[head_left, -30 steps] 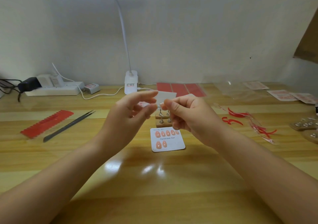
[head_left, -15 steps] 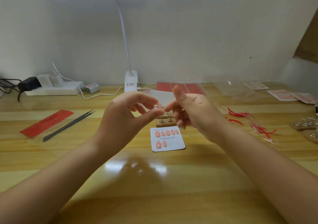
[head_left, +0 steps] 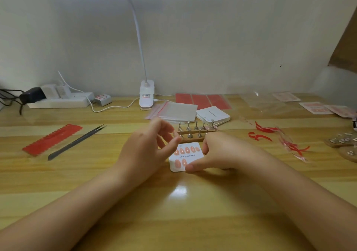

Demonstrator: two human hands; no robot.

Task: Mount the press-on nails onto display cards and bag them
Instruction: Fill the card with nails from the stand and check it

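Note:
A white display card (head_left: pixel 184 156) lies flat on the wooden desk and carries several pink press-on nails in two rows. My right hand (head_left: pixel 220 154) is down on the card's right side, thumb at its lower edge and fingers curled over its upper right edge, hiding that part. My left hand (head_left: pixel 146 152) hovers just left of the card, fingers loosely curled, thumb and forefinger tips near each other with nothing visible between them. Right behind the card stands a wooden holder with metal pegs (head_left: pixel 193 135).
Behind the holder lie a stack of blank cards (head_left: pixel 213 115), clear zip bags (head_left: pixel 173 111) and red adhesive sheets (head_left: pixel 202 101). Tweezers (head_left: pixel 77 141) and a red strip (head_left: pixel 52 139) lie at left. Red peeled scraps (head_left: pixel 264 129) and more peg holders (head_left: pixel 342 142) are at right. A lamp base (head_left: pixel 146 98) stands at the back.
Both hands were raised together above the card, pinching something small. They parted, and my right hand has dropped onto the card while the left hangs beside it.

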